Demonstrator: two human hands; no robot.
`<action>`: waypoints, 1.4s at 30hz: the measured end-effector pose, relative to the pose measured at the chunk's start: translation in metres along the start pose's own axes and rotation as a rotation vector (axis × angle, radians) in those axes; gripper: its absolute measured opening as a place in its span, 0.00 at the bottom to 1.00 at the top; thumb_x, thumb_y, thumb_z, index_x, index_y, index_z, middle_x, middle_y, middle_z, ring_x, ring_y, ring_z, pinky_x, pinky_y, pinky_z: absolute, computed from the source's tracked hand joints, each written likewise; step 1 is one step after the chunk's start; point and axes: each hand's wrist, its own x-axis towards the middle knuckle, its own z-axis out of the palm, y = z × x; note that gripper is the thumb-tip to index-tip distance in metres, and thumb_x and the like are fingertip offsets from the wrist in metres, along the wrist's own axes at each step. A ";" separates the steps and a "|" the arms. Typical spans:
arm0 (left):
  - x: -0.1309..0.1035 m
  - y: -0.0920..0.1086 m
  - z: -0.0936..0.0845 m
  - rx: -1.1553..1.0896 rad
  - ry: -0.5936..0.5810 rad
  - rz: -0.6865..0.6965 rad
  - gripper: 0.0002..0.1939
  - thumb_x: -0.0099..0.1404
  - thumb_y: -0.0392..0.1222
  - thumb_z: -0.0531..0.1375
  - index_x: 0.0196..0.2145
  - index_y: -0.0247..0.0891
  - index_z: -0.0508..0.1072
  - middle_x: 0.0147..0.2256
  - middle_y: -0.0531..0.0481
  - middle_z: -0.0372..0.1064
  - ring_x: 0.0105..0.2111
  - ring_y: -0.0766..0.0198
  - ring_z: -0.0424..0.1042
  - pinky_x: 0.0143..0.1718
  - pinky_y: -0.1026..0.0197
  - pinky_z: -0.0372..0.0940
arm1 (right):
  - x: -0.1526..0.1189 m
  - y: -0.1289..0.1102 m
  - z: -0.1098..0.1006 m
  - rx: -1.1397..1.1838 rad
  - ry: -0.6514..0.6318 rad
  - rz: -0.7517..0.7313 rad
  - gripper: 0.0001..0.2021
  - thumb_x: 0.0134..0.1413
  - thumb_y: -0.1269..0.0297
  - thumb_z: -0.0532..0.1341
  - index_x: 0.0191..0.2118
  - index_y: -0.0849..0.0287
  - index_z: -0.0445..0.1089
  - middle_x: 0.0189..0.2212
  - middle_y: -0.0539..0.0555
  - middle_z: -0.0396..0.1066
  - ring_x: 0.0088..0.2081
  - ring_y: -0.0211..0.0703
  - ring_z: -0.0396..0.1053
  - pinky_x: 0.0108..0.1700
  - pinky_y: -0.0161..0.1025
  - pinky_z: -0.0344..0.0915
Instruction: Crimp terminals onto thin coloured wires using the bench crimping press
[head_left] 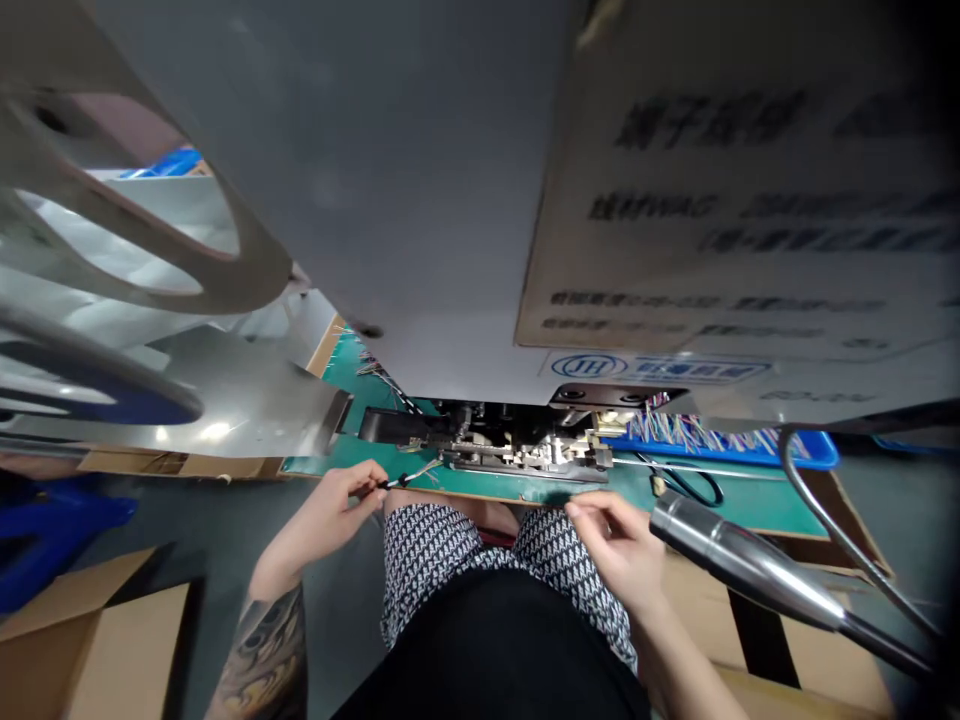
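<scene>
The cable point(396, 483) pinched by the left grip point(341, 508) at the surface's point(776, 508) near edge could be snagged through splayed wires point(429, 468), right grip point(621, 545) unclear.

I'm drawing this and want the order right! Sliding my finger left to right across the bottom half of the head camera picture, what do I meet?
Cardboard box → left hand → cable with loose wire ends → right hand → shiny metal tube.

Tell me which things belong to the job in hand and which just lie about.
Likely in use: cable in the left hand; machine; wires in the blue tray.

Apparently just lying about: cardboard box, lower left; blue object, far left.
</scene>
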 end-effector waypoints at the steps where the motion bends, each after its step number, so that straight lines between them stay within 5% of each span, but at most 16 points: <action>1: -0.002 0.005 0.003 -0.077 -0.018 0.001 0.11 0.77 0.48 0.56 0.39 0.40 0.70 0.27 0.57 0.66 0.27 0.64 0.66 0.31 0.63 0.61 | -0.001 -0.007 0.010 0.051 -0.098 0.012 0.07 0.65 0.60 0.69 0.37 0.57 0.81 0.23 0.51 0.73 0.23 0.41 0.68 0.28 0.39 0.68; 4: 0.001 0.026 0.023 -0.270 -0.032 0.051 0.11 0.77 0.48 0.56 0.39 0.40 0.70 0.33 0.54 0.69 0.32 0.63 0.68 0.36 0.62 0.62 | -0.002 -0.027 0.035 0.188 -0.369 0.085 0.09 0.66 0.61 0.67 0.37 0.58 0.82 0.22 0.49 0.70 0.22 0.38 0.64 0.26 0.36 0.63; 7: 0.007 0.053 0.050 -0.357 -0.109 0.077 0.11 0.80 0.48 0.55 0.46 0.40 0.73 0.37 0.51 0.73 0.36 0.61 0.71 0.39 0.60 0.64 | -0.004 -0.040 0.049 0.326 -0.471 0.188 0.10 0.65 0.58 0.69 0.42 0.60 0.83 0.23 0.50 0.72 0.22 0.37 0.63 0.26 0.35 0.62; 12: 0.010 0.090 0.083 -0.312 0.027 0.160 0.11 0.82 0.45 0.55 0.44 0.41 0.75 0.37 0.52 0.74 0.37 0.62 0.73 0.43 0.60 0.65 | -0.003 -0.049 0.047 0.456 -0.395 0.300 0.13 0.63 0.55 0.71 0.39 0.60 0.84 0.26 0.54 0.78 0.23 0.38 0.66 0.26 0.35 0.62; 18: 0.015 0.112 0.094 -0.351 0.177 0.344 0.05 0.77 0.34 0.59 0.43 0.40 0.74 0.38 0.51 0.76 0.38 0.63 0.76 0.44 0.61 0.68 | -0.004 -0.052 0.031 0.308 -0.279 0.156 0.08 0.62 0.62 0.71 0.33 0.60 0.83 0.21 0.51 0.73 0.20 0.34 0.61 0.24 0.32 0.59; 25: 0.024 0.125 0.100 -0.273 0.315 0.424 0.07 0.72 0.28 0.62 0.40 0.39 0.74 0.37 0.51 0.75 0.38 0.64 0.76 0.43 0.62 0.69 | -0.001 -0.060 0.020 0.393 -0.247 0.183 0.09 0.67 0.62 0.68 0.48 0.57 0.82 0.30 0.53 0.79 0.24 0.37 0.70 0.26 0.33 0.67; 32: 0.026 0.123 0.107 -0.238 0.288 0.356 0.05 0.74 0.31 0.61 0.40 0.40 0.72 0.36 0.51 0.76 0.36 0.63 0.77 0.41 0.60 0.69 | 0.016 -0.063 0.026 0.502 -0.256 0.376 0.15 0.69 0.52 0.68 0.36 0.57 0.82 0.24 0.51 0.76 0.19 0.34 0.65 0.20 0.31 0.62; 36: 0.025 0.120 0.114 -0.381 0.198 0.213 0.03 0.78 0.38 0.58 0.42 0.41 0.70 0.33 0.52 0.75 0.31 0.64 0.76 0.37 0.61 0.68 | 0.019 -0.064 0.030 0.588 -0.271 0.440 0.16 0.69 0.49 0.68 0.40 0.57 0.84 0.24 0.51 0.77 0.18 0.33 0.65 0.18 0.29 0.60; 42: 0.028 0.117 0.121 -0.709 -0.005 0.112 0.10 0.82 0.48 0.56 0.46 0.40 0.69 0.33 0.52 0.71 0.33 0.63 0.72 0.37 0.61 0.68 | 0.015 -0.061 0.037 0.628 -0.246 0.362 0.12 0.68 0.52 0.69 0.46 0.54 0.86 0.29 0.53 0.81 0.24 0.39 0.74 0.23 0.32 0.72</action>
